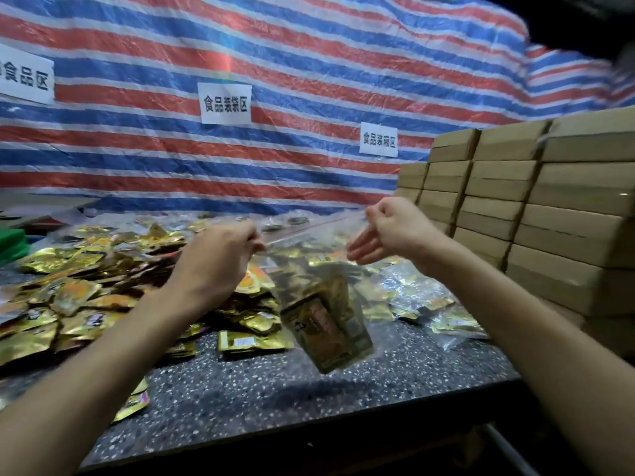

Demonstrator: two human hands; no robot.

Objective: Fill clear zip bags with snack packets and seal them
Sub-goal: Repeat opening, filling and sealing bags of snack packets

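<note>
A clear zip bag [323, 304] hangs in the air above the speckled table [261, 383], with gold snack packets sagging in its bottom. My left hand [220, 259] pinches the bag's top strip at its left end. At the right end of that strip, my right hand [385, 228] pinches it between thumb and forefinger, the other fingers spread downward. A large heap of loose gold snack packets [79, 290] covers the table to the left, under and behind my left arm.
Filled clear bags [419, 297] lie on the table at right. Stacked brown cardboard boxes [536, 207] rise along the right side. A striped tarp [275, 97] with white paper labels hangs behind. A green object [12, 243] sits at the far left.
</note>
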